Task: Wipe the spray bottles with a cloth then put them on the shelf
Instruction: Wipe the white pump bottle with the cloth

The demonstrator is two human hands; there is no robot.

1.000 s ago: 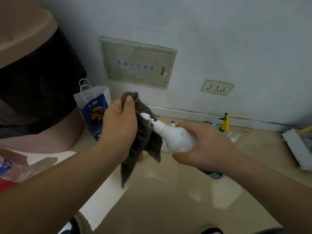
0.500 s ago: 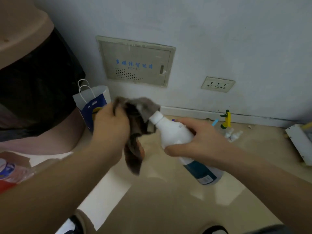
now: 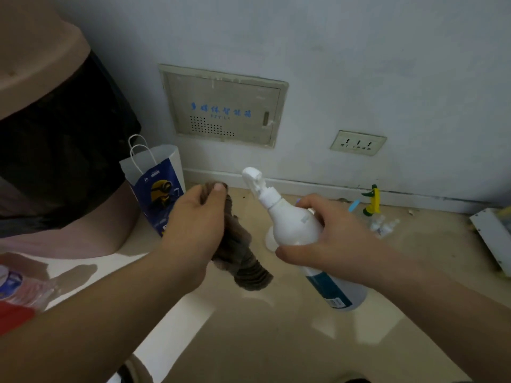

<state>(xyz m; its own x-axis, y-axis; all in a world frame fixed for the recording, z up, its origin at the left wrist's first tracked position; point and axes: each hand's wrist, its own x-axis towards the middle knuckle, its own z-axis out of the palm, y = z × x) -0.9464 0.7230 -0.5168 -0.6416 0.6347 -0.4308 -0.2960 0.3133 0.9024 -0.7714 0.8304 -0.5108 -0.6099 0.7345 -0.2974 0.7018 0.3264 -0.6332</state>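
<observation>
My right hand (image 3: 326,241) grips a white spray bottle (image 3: 293,225) round its middle, tilted with its nozzle pointing up and left and its blue-labelled base low right. My left hand (image 3: 193,225) holds a bunched brown cloth (image 3: 240,258), which hangs down a little to the left of the bottle without touching it. A yellow-and-green spray bottle (image 3: 372,201) stands on the floor by the wall, with small clear bottles (image 3: 383,226) beside it. No shelf is in view.
A blue and white paper bag (image 3: 157,189) stands against the wall beside a pink bin lined with a black bag (image 3: 63,150). A wall panel (image 3: 224,106) and socket (image 3: 358,142) are behind. A white object (image 3: 492,236) lies at the right edge; a plastic bottle (image 3: 16,283) at left.
The cloth has come off the bottle's nozzle and dropped away to the left with my left hand. The nozzle is now bare, and the bottle stands more upright.
</observation>
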